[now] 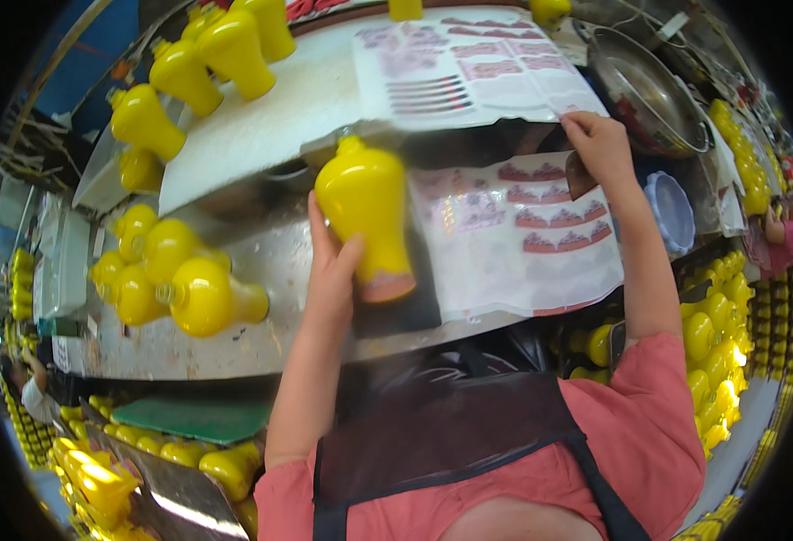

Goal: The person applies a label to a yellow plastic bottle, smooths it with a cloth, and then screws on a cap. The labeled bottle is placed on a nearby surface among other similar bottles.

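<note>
My left hand (331, 270) is wrapped round the lower part of a glossy yellow bottle (363, 203), holding it upright with its narrow neck away from me. A pinkish patterned band runs round the bottle's base. At the right, my right hand (600, 149) is closed, its thumb and forefinger pinching the near edge of a printed decal sheet (513, 95) on the raised white board. A dark brown flat piece (580, 177) shows just under that hand; whether it is gripped cannot be made out. Below lies another decal sheet (513, 243) with rows of purple-red scalloped bands.
Several yellow bottles (207, 293) lie on the metal table (189, 352) at left; others stand on the white board (297, 113). A wide metal pan (644, 86) and a pale blue basin (669, 213) are at right. More yellow bottles (707, 334) crowd the lower right.
</note>
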Tool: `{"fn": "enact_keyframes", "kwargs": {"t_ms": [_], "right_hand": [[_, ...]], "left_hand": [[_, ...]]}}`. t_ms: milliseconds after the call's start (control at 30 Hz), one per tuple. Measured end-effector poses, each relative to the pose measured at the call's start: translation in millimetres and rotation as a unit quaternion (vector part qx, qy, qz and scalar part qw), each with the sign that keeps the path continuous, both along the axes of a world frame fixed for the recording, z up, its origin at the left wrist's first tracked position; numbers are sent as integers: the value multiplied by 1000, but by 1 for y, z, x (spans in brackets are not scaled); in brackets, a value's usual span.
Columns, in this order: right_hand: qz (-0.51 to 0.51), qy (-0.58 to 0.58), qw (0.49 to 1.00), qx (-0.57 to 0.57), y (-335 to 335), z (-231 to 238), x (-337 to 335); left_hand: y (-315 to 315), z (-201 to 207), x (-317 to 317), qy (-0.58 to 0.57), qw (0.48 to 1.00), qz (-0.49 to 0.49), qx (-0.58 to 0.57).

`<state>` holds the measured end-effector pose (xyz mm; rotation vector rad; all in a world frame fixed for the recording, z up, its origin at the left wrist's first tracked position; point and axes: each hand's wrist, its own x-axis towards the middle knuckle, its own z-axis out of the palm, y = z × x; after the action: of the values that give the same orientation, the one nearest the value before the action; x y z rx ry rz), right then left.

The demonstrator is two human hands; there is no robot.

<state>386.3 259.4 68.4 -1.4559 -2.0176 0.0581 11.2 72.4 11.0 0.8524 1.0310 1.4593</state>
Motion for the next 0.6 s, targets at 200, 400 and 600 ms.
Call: {"fn": "enact_keyframes", "kwargs": {"t_ms": [200, 400, 600], "right_hand": [[137, 337, 844, -394, -23, 47, -64], [225, 367, 817, -383, -38, 73, -141], [419, 97, 901, 52, -79, 58, -185]], "left_hand": [[1, 6, 1, -12, 1000, -9, -4], [3, 12, 0, 11, 1000, -8, 10], [4, 20, 1, 75, 996, 46, 7]]}}
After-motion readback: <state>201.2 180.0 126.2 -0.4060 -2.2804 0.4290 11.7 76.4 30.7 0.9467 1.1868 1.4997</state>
